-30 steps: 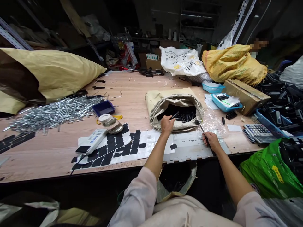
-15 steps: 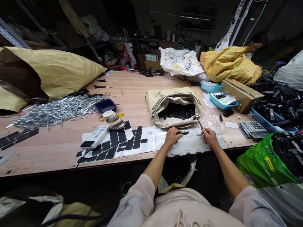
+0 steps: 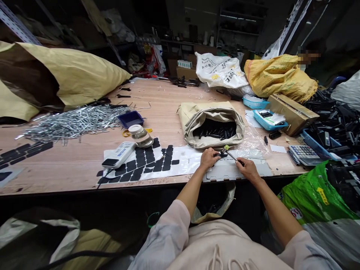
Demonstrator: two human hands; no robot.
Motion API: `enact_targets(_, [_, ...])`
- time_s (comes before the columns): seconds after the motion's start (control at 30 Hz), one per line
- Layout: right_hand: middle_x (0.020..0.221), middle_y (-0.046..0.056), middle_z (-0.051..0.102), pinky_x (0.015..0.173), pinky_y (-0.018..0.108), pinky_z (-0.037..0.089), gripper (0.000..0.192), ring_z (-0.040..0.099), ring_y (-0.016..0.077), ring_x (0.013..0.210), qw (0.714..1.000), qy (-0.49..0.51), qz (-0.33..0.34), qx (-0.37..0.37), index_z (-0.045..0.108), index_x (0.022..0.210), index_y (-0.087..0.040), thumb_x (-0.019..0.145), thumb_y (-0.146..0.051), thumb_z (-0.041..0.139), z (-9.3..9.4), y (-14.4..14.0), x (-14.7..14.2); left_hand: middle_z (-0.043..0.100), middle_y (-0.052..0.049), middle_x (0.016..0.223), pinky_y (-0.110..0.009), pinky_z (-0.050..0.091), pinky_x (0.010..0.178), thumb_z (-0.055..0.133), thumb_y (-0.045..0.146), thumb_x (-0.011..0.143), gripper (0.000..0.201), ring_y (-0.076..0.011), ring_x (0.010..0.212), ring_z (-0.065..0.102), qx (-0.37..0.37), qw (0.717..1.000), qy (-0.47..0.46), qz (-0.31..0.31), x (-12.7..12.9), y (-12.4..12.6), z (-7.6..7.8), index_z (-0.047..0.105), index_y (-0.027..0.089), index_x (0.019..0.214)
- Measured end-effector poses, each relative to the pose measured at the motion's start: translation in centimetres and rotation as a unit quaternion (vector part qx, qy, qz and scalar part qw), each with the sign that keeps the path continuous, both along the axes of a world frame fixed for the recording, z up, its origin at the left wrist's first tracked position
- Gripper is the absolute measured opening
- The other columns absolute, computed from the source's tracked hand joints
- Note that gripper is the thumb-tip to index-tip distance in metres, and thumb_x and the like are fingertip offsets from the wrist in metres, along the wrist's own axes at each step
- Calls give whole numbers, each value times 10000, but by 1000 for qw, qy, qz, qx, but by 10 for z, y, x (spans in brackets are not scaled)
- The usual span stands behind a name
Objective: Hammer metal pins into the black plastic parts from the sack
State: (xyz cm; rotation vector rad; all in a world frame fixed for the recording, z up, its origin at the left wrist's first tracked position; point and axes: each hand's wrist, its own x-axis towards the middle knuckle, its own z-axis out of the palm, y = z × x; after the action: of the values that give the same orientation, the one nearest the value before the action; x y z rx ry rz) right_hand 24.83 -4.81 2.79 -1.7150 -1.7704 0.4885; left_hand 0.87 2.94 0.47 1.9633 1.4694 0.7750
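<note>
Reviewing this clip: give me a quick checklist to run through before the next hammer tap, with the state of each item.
1. Left hand holds the black part on the white plate: ok.
2. Right hand grips the small hammer: ok.
3. Hammer head meets the part: ok.
4. Left fingertips away from the hammer head: not ok, very close.
5. Part seated straight: cannot tell.

small black part | lying flat on grey plate | small hammer | head touching part, handle tilted
</note>
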Motion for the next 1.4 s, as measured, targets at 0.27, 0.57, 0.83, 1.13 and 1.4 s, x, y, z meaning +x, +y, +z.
enact_targets(0.27, [784, 49, 759, 693, 307, 522, 336, 681, 215, 689, 1000, 15, 19, 5, 778, 1013, -215, 873, -446, 577, 7, 4, -11, 676, -9, 1018, -314, 464, 848, 800, 325, 796, 220, -207, 1018, 576, -24, 1000, 5, 0, 0, -1, 6, 803, 275, 1011])
enact_targets(0.57, [669, 28, 674, 418, 252, 390, 380, 491, 132, 461, 970, 231, -48, -65, 718, 891, -175, 734, -522, 715, 12, 26, 7, 681, -16, 993, -340, 482, 893, 796, 332, 794, 212, -232, 1033, 584, -29, 1000, 0, -2, -1, -4, 9, 804, 289, 1002])
enact_targets(0.83, [573, 3, 615, 333, 218, 339, 350, 457, 97, 387, 895, 406, -99, -153, 669, 808, -147, 647, -441, 769, 5, 53, 38, 660, -27, 982, -343, 474, 886, 804, 323, 783, 211, -231, 1010, 565, -37, 999, -5, -13, -4, -5, 17, 805, 270, 987])
enact_targets(1.13, [577, -7, 607, 340, 202, 346, 318, 456, 87, 402, 903, 399, -90, -134, 668, 827, -146, 694, -422, 755, -1, 50, 36, 639, -37, 1155, -429, 388, 1079, 889, 348, 703, 204, -269, 1183, 503, -10, 987, -16, -161, -37, -104, 20, 809, 326, 889])
enact_targets(1.4, [584, -8, 611, 338, 203, 361, 298, 456, 86, 400, 907, 388, -98, -131, 663, 804, -160, 694, -422, 753, -3, 49, 33, 667, -75, 1104, -417, 454, 971, 797, 430, 812, 338, -261, 1088, 572, 56, 996, -9, -73, -13, -57, 35, 749, 265, 1103])
